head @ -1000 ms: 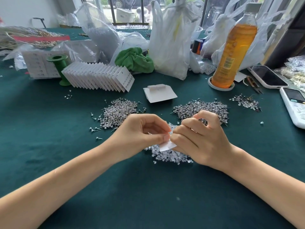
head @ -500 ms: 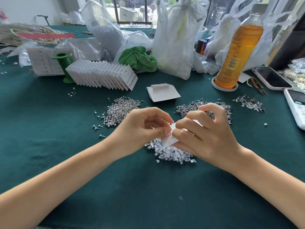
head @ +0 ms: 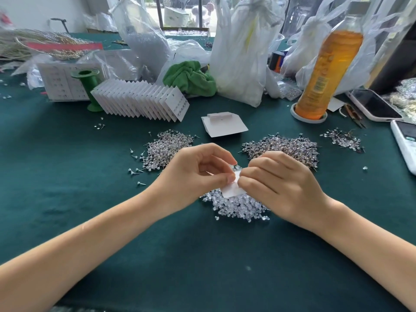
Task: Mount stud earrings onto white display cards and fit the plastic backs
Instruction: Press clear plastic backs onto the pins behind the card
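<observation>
Two hands meet over the green surface (head: 90, 221): the left hand (head: 193, 174) and the right hand (head: 279, 183) both pinch one small white card (head: 231, 190), fingers curled round its edges. It hangs just above a heap of clear plastic backs (head: 238, 206). Piles of stud earrings (head: 166, 147) lie beyond, beside a fanned row of finished cards (head: 144, 102).

What we cannot make out

Our hands cover most of the white card (head: 231, 190), so we cannot tell whether a stud or back sits between the fingertips (head: 230, 178); the clear backs (head: 238, 206) lie partly under the right hand (head: 281, 185), and the remote (head: 406, 143) and bottle (head: 326, 68) run off the frame.
</observation>
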A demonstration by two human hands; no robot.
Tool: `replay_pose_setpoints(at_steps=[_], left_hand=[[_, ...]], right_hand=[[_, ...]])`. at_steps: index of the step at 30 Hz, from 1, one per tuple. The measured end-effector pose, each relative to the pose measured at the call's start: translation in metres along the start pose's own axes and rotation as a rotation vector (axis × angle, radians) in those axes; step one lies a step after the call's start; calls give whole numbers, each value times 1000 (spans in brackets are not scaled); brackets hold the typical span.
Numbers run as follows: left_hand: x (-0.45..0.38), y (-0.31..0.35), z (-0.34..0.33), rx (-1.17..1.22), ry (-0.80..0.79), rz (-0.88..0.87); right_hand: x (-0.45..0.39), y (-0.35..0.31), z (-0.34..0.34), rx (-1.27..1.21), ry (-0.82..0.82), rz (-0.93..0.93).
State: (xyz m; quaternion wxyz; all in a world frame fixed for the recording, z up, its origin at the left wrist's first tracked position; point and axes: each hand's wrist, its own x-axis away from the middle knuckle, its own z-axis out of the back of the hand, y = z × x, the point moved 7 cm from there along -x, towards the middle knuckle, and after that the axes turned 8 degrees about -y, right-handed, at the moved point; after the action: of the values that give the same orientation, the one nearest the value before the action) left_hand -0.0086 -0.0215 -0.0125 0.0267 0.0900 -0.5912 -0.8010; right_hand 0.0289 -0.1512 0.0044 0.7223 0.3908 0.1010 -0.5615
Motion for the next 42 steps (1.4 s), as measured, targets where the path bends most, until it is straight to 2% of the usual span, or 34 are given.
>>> replay_pose_setpoints(at_steps=[15, 42], left_hand=[[1, -3, 2, -41, 45, 40], [0, 11, -6, -256, -56, -71]], right_hand=[[0, -4, 0, 1, 6, 2], [2, -6, 3, 79, 50, -23]])
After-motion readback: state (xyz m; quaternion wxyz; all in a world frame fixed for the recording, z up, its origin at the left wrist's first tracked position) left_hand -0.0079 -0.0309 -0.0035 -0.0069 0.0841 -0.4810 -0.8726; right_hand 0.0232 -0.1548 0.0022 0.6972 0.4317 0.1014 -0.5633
